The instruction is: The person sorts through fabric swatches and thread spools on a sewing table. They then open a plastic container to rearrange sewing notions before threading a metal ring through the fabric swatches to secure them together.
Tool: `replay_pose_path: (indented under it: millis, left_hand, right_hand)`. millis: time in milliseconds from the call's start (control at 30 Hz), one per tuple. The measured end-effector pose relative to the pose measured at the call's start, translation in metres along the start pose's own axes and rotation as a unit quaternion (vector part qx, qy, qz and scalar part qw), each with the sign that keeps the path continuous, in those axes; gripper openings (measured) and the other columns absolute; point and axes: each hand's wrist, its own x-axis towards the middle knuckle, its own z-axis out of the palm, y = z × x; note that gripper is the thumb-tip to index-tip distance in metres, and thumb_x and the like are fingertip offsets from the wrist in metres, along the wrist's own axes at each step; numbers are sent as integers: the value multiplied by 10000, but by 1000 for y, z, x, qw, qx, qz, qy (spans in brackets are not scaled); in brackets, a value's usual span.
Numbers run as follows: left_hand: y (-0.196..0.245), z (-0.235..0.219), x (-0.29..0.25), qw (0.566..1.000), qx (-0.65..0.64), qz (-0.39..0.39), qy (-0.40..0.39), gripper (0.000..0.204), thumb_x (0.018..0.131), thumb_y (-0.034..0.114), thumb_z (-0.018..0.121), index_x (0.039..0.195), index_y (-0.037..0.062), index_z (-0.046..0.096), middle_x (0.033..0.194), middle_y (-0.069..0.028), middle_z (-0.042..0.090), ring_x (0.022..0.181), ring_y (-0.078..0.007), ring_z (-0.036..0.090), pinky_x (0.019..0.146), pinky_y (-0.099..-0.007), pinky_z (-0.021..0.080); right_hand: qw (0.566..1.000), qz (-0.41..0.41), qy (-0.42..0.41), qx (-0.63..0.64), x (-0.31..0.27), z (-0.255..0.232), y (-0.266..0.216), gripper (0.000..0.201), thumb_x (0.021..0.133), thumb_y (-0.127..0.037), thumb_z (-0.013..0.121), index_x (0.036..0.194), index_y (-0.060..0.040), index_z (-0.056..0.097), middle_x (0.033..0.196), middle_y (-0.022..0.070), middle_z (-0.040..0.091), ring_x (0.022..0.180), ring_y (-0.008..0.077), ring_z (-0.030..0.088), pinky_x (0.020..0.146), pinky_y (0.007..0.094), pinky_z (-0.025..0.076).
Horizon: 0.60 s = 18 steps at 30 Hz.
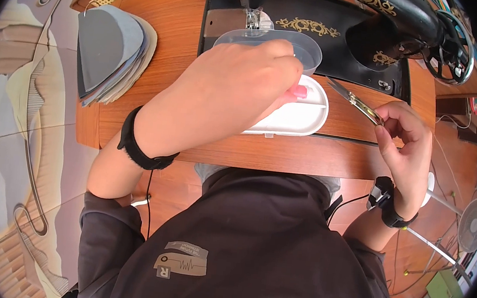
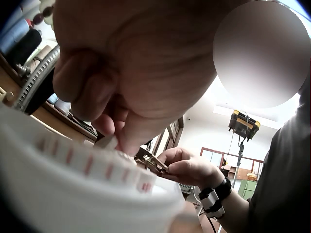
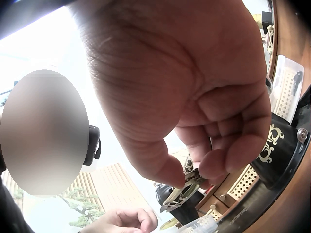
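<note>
My left hand [image 1: 246, 74] reaches over a white compartment box [image 1: 294, 120], fingers curled, thumb and finger together at a small pink piece [image 1: 301, 91] by the divider. Most of what they pinch is hidden behind the hand; a pale sliver [image 2: 108, 142] shows at the fingertips in the left wrist view. Behind the hand, the box's clear lid [image 1: 312, 52] stands open. To the right, my right hand [image 1: 405, 134] holds small pointed scissors [image 1: 362, 107] with gold-coloured handles between thumb and fingers. Their blades point toward the box, raised off the table.
A black sewing machine [image 1: 372, 41] with gold ornament stands at the back, its presser foot [image 1: 252, 19] close behind the lid. Layered grey fabric pieces [image 1: 109, 48] lie at the table's left edge. The wooden table's front edge [image 1: 249, 160] runs close to my body.
</note>
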Motion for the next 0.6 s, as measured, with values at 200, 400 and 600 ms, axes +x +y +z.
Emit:
replay_pose_path:
  millis: [200,400,600]
  left_hand:
    - [-2,1,-5,999,-40,5,-12,140,884,113,730,953,53,624,945,-89,606,747,-304,630,645,-385,500]
    - [5,-11,-10,998,0,-50,-38,172,869,107,745,991,58,635,987,-80,618,719,-288,637,632,-374,505]
    - [2,-7,-13,999,20,0,-50,210,868,102,740,1057,65,656,1041,-76,634,798,-293,655,672,-380,520]
  right_hand:
    - [1000,4,-4,2,-1,-1,2,183,804,-22,694,973,49,689,862,33,634,684,80,534,640,238,452]
    - [1000,4,6,6,-2,0,5,184,803,-27,699,971,46,690,849,29,636,680,80,533,640,239,448]
    - [1000,-5,5,8,-1,0,3,183,799,-23,698,969,45,690,847,30,634,678,80,532,640,240,447]
